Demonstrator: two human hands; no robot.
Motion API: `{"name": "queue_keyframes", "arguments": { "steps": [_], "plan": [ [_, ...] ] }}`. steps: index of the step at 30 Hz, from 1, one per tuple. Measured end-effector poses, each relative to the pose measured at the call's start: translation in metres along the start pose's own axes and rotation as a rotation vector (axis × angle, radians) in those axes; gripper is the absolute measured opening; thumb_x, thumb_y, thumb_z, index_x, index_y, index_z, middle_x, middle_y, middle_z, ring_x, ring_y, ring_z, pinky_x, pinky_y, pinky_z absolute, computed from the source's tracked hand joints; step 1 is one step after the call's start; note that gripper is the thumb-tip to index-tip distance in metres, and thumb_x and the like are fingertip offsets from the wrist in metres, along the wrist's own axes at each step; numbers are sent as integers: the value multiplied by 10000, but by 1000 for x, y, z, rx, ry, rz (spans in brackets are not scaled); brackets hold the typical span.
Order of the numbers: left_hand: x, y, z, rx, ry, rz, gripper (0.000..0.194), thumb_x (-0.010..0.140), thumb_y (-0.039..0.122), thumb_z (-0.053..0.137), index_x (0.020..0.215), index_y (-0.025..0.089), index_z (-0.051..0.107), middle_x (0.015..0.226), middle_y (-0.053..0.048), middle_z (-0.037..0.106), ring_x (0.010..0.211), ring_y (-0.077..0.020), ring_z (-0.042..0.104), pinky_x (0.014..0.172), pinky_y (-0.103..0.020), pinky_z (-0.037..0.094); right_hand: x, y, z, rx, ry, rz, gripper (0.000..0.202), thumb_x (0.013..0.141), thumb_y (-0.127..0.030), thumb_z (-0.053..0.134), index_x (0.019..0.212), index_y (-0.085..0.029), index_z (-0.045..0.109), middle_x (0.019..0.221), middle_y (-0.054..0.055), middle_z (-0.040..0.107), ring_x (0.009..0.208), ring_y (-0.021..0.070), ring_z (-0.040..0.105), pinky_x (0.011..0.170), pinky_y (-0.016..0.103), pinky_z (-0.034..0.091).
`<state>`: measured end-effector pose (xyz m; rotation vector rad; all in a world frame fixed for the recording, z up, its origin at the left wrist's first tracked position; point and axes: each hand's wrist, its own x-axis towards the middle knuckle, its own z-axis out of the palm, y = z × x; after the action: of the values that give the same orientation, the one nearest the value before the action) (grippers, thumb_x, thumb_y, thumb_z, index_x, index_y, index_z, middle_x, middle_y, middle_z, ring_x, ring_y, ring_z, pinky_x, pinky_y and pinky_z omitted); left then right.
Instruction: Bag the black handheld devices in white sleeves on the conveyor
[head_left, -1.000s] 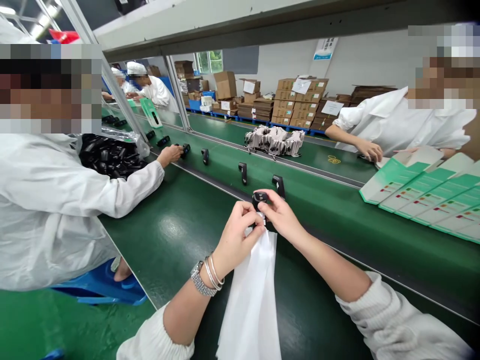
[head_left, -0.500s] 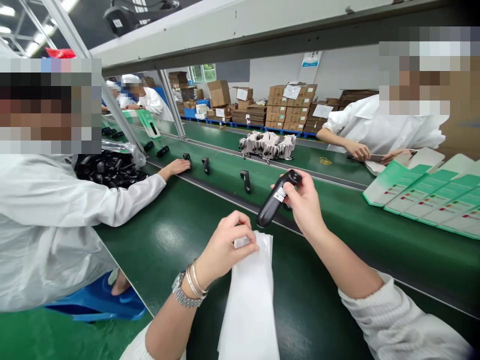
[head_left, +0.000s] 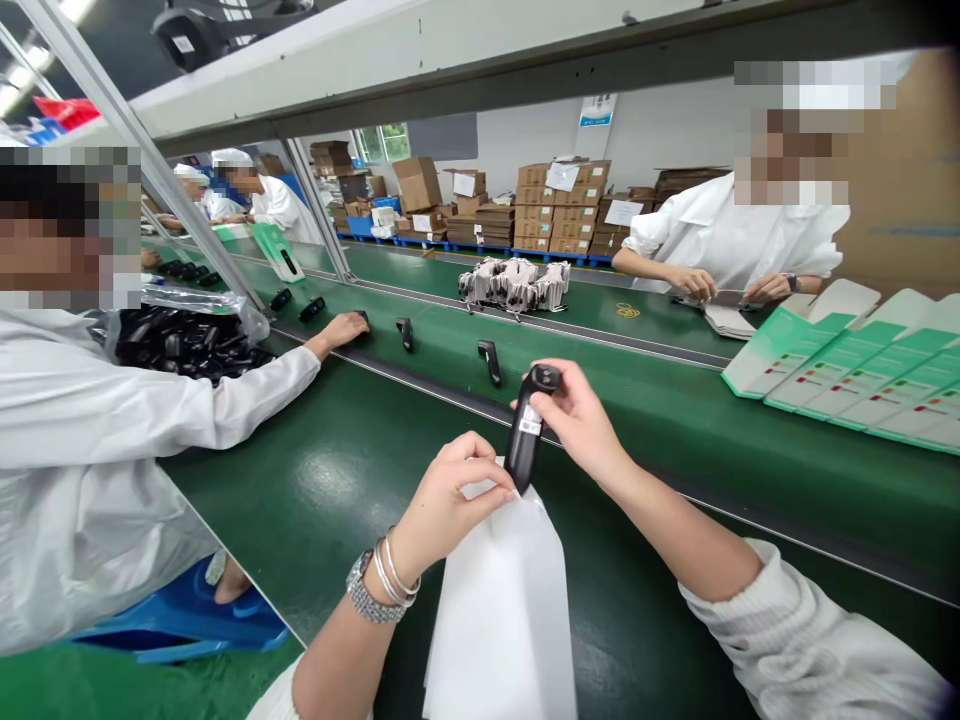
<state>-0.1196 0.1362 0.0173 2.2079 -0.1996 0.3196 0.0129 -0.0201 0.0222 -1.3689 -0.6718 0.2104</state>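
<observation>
My right hand [head_left: 568,405] is closed around the upper part of a black handheld thermometer [head_left: 523,446] with a white label on it. The thermometer slants downward, and its lower tip is at the mouth of a white bag [head_left: 504,610]; how far the tip is inside I cannot tell. Thumb and fingers of my left hand [head_left: 465,490] pinch the upper edge of this bag, which appears to lie on more white bags. Beyond my right hand, another black thermometer [head_left: 489,362] lies on the green belt.
On the left, a co-worker's hand [head_left: 346,330] touches a black device on the belt, beside a bag of black parts [head_left: 187,338]. Green-and-white boxes [head_left: 847,370] stand open at right. A bundle of white pieces [head_left: 514,285] lies across the rail; another person works behind it.
My right hand has brought the thermometer down and left, tilted more upright, to the bag's mouth. The top bag has spread wider. My left hand keeps its pinch.
</observation>
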Motion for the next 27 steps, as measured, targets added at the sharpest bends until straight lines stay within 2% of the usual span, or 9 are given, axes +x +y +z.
{"name": "queue_keyframes", "arguments": {
  "steps": [4,7,9,11,14,16,18,22,27],
  "plan": [
    [0,2,1,-21,-28,-11,105,840,264,640,774,208,698,868,-35,533,873,-147,533,803,-287,467,-4,3,-6,-266,-271,59,314,832,-272,579,1142,-276,531,1010,19,590,889,203,636,814,379,526],
    [-1,0,1,-1,-62,-6,108,862,242,605,785,195,663,895,-35,537,892,-144,535,814,-282,462,0,0,-12,-402,-157,-4,317,824,-250,567,1140,-272,544,1066,28,582,905,200,613,823,367,505],
    [-2,-1,1,16,-68,13,110,872,225,585,790,191,648,903,-35,532,897,-142,532,816,-278,458,3,-4,-18,-349,-43,-16,324,805,-229,571,1122,-274,524,1080,21,572,880,183,611,812,351,501],
    [-3,-2,0,24,-54,32,117,882,213,563,799,191,643,909,-37,527,899,-141,530,815,-274,455,3,-8,-23,-246,-22,21,319,768,-204,593,1066,-269,501,1027,3,584,804,159,604,759,325,503],
    [-3,-3,-1,33,7,28,114,886,205,551,810,190,635,903,-35,517,885,-135,525,811,-266,452,-9,-14,-26,-161,-193,125,331,727,-219,653,1000,-253,469,895,-16,603,687,139,565,650,292,487],
    [-3,-4,0,44,55,12,101,884,208,554,814,189,625,899,-33,516,877,-133,523,810,-264,449,-23,-14,-22,-206,-345,183,392,703,-251,705,1018,-250,471,868,-14,618,710,152,569,660,302,483],
    [-2,-6,2,42,84,7,92,884,210,555,816,188,614,911,-33,533,887,-135,529,817,-265,447,-36,-9,-15,-330,-417,203,429,682,-250,726,1038,-260,487,890,-13,640,770,172,586,718,327,476],
    [-3,-9,5,25,33,32,104,897,222,545,808,189,587,897,-19,611,896,-138,553,857,-283,426,-51,5,-3,-505,-315,168,284,718,-189,639,957,-265,504,830,-37,637,745,171,586,731,331,446],
    [-7,-12,4,120,-39,-67,160,931,246,480,798,186,546,774,9,585,756,-116,506,764,-269,392,-57,16,-7,-197,-107,197,225,716,-164,645,826,-230,460,787,-33,614,713,147,560,696,299,448]
  ]
}}
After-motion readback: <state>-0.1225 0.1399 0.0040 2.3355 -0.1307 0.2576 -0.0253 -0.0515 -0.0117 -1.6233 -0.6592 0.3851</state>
